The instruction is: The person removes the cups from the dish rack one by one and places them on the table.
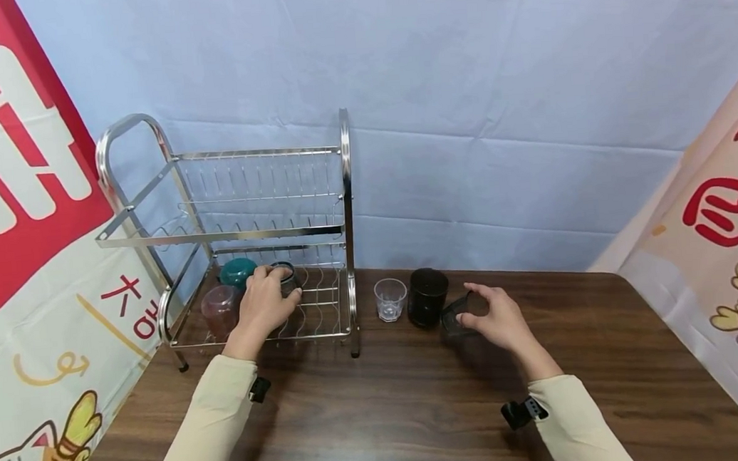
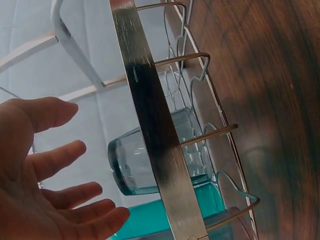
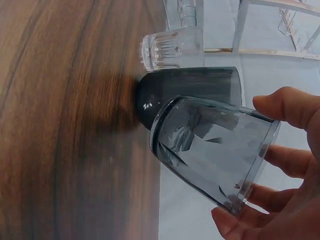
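My right hand (image 1: pixel 500 318) grips a grey see-through drinking glass (image 3: pixel 210 150) near one end, thumb on one side and fingers on the other. The glass is tilted, its far end close over the table. My left hand (image 1: pixel 263 303) reaches in at the lower shelf of the dish rack. In the left wrist view its fingers are spread apart with nothing between them. Beside them, behind the rack's flat metal bar, a greyish glass (image 2: pixel 135 165) stands on the wires. A teal cup (image 1: pixel 238 272) and a pinkish see-through cup (image 1: pixel 219 307) share that shelf.
The two-tier metal dish rack (image 1: pixel 228 236) stands at the table's back left. Right of it are a small clear glass (image 1: pixel 389 300) and a black cup (image 1: pixel 426 298), the latter right by the grey glass. A pale cloth (image 1: pixel 502 107) hangs behind the wooden table (image 1: pixel 382 415).
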`<state>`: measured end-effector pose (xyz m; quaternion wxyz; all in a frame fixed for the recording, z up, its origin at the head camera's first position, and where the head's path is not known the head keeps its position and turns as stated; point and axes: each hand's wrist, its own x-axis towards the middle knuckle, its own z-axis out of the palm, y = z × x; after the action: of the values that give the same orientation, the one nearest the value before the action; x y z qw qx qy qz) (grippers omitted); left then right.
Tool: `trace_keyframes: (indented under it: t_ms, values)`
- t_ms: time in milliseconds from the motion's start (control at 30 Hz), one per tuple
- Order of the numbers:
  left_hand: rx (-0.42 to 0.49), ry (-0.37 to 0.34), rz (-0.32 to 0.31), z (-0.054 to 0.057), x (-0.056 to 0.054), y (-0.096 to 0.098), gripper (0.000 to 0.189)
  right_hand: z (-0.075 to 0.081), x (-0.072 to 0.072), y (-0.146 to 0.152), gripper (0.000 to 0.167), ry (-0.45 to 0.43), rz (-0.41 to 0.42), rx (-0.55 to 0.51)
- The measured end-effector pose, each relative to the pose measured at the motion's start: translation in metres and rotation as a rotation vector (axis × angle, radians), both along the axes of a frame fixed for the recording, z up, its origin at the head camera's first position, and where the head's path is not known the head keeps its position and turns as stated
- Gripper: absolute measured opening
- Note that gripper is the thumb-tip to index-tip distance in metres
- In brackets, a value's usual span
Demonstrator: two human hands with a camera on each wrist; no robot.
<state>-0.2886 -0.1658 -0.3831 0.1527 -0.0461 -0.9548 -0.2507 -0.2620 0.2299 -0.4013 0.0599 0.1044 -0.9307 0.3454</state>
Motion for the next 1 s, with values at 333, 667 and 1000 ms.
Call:
trace_keyframes:
  t_ms: [333,667,1000]
  values:
    - [-0.019,0.032,0.009,0.001,-0.006,0.000,0.041,0.001,-0.012,-0.004,0.062,-0.017,-0.019,0.067]
    - [-0.062,0.005,0.026,0.004,-0.015,0.001,0.040,-0.003,-0.024,-0.008,0.062,-0.004,-0.067,0.159]
    - [-0.087,-0.024,0.058,0.004,-0.020,0.008,0.042,-0.007,-0.037,-0.013,0.063,-0.021,-0.085,0.203]
